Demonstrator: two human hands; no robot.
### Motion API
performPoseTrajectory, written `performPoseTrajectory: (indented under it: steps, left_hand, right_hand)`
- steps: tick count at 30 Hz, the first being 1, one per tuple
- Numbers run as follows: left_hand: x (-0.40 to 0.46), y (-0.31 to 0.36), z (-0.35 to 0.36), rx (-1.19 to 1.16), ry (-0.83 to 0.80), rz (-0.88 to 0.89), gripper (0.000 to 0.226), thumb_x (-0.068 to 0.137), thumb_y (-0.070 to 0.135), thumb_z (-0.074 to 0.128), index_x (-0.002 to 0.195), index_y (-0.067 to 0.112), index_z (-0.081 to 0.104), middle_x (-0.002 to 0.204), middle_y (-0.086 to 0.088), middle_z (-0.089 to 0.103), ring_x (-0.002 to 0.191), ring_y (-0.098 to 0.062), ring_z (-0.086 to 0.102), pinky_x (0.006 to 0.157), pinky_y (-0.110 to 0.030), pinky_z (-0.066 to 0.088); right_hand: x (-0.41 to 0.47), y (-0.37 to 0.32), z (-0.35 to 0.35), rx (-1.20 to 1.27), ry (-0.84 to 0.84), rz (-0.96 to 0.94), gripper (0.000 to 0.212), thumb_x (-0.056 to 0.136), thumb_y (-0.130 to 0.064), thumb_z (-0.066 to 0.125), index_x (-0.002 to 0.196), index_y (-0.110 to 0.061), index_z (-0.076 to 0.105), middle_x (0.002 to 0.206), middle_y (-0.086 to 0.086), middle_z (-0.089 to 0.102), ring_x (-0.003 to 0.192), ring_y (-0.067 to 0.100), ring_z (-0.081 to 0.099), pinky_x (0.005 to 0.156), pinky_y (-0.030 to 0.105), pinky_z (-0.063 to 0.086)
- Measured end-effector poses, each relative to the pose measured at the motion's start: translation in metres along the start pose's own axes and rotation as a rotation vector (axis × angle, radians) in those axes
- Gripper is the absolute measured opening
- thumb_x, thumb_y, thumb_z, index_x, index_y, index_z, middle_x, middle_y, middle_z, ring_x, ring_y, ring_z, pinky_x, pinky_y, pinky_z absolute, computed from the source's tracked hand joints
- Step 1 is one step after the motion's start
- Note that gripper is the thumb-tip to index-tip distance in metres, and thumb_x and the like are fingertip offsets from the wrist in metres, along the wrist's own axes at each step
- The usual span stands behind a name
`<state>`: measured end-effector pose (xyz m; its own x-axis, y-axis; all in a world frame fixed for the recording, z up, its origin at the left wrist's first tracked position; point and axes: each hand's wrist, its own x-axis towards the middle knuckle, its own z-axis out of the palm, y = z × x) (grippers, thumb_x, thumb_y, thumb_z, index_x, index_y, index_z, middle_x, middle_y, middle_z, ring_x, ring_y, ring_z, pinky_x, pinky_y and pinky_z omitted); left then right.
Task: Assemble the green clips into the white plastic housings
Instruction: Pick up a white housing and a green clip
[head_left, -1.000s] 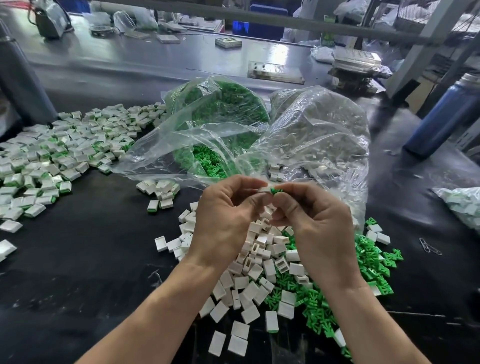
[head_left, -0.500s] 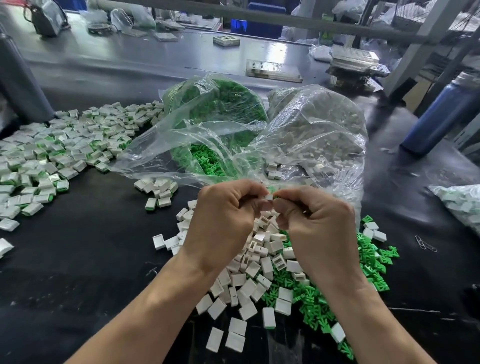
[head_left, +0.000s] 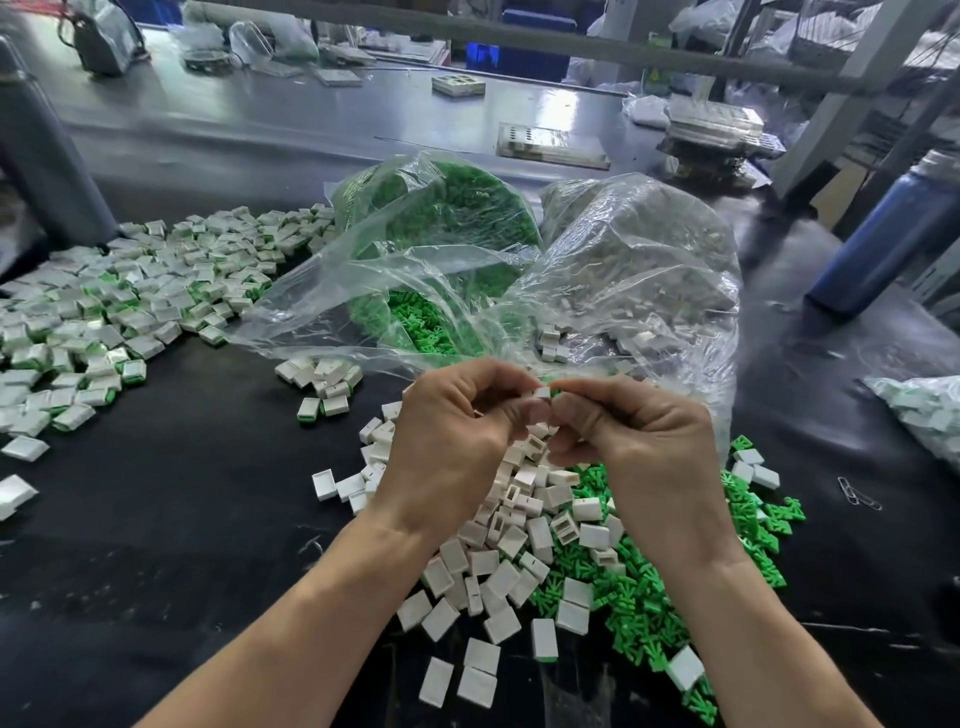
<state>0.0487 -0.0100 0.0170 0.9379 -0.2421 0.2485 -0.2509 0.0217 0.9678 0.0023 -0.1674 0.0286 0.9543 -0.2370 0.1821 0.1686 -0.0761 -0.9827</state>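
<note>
While both hands meet above the loose pile:
Left hand (head_left: 457, 441): pinches housing (head_left: 542, 393), steadying it.
Right hand (head_left: 644, 441): fingertips pinch clip (head_left: 555, 385), likely seating it.

A small white housing (head_left: 542, 393) is pinched between the fingers (head_left: 524, 410), with a sliver of a green clip (head_left: 555, 389) seen at its right edge. Directly below the fingers, loose white housings (head_left: 511, 540) are heaped on the surface, and loose green clips (head_left: 644, 608) are spread below and right of them.
</note>
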Motion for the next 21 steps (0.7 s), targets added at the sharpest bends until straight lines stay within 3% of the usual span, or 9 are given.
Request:
performPoseTrajectory:
  steps: [3, 5, 9, 12, 17, 21]
  left_hand:
    - [0.001, 0.002, 0.002, 0.046, 0.002, 0.037, 0.010, 0.091, 0.013, 0.078, 0.090, 0.023, 0.077, 0.091, 0.004, 0.075, 0.084, -0.013, 0.072, 0.076, -0.031, 0.061]
    - [0.000, 0.004, 0.005, 0.030, 0.006, 0.035, 0.008, 0.089, 0.014, 0.080, 0.090, 0.022, 0.077, 0.101, 0.004, 0.070, 0.092, -0.017, 0.070, 0.082, -0.037, 0.061]
    - [-0.001, 0.009, 0.013, -0.021, -0.037, 0.016, 0.008, 0.086, 0.017, 0.082, 0.090, 0.024, 0.078, 0.116, 0.008, 0.067, 0.103, -0.012, 0.067, 0.088, -0.028, 0.054]
    - [-0.004, 0.011, 0.020, -0.030, -0.068, 0.007, 0.009, 0.086, 0.014, 0.082, 0.093, 0.019, 0.079, 0.120, 0.004, 0.067, 0.104, -0.016, 0.068, 0.093, -0.040, 0.056]
    - [-0.007, 0.014, 0.023, 0.018, -0.108, 0.045, 0.012, 0.088, 0.012, 0.081, 0.099, 0.011, 0.077, 0.118, 0.000, 0.067, 0.102, -0.017, 0.069, 0.089, -0.028, 0.057]
    - [-0.009, 0.012, 0.026, 0.045, -0.120, 0.073, 0.013, 0.089, 0.009, 0.080, 0.100, 0.012, 0.075, 0.113, -0.001, 0.070, 0.104, -0.020, 0.068, 0.089, -0.028, 0.055]
  right_hand:
    - [0.002, -0.002, 0.000, 0.077, -0.016, 0.026, 0.020, 0.100, -0.020, 0.064, 0.114, -0.014, 0.077, 0.087, 0.011, 0.078, 0.064, 0.024, 0.070, 0.057, 0.034, 0.062]
    - [0.002, -0.003, 0.001, 0.118, -0.036, 0.051, 0.035, 0.105, -0.038, 0.053, 0.114, -0.012, 0.075, 0.083, 0.012, 0.075, 0.057, 0.024, 0.064, 0.046, 0.034, 0.056]
    - [0.002, -0.001, 0.008, 0.148, -0.065, 0.122, 0.067, 0.109, -0.057, 0.035, 0.074, -0.014, 0.073, 0.067, 0.018, 0.067, 0.043, 0.025, 0.052, 0.037, 0.026, 0.039]
    - [0.001, 0.000, 0.011, 0.137, -0.011, 0.184, 0.060, 0.102, -0.058, 0.039, 0.064, -0.023, 0.071, 0.054, 0.008, 0.058, 0.039, 0.020, 0.044, 0.036, 0.024, 0.032]
    - [0.002, 0.002, 0.012, 0.125, 0.065, 0.136, 0.054, 0.099, -0.048, 0.040, 0.054, -0.028, 0.061, 0.046, -0.003, 0.040, 0.038, 0.015, 0.032, 0.037, 0.020, 0.029]
    - [0.000, 0.004, 0.015, 0.044, 0.068, 0.075, 0.052, 0.100, -0.044, 0.036, 0.064, -0.036, 0.072, 0.049, -0.007, 0.052, 0.046, 0.018, 0.046, 0.041, 0.031, 0.038]
